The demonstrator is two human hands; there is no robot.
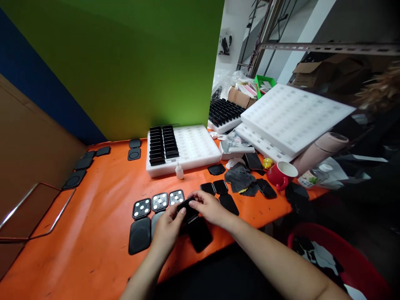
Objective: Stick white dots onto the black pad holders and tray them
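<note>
While both hands [168,227] [208,207] grip a black case [188,212], the label [308,179] on the bottle [319,173] is unreadably small.

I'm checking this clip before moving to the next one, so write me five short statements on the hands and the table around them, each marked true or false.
1. The left hand and right hand both hold one black case. True.
2. The small white bottle lies on its side. False: the bottle stands upright.
3. Three black squares with white dots form a row. True.
4. The upright black pieces fill the right side of the white tray. False: they stand in two columns toward its left.
5. The red mug is right of the dark cloth. True.
</note>
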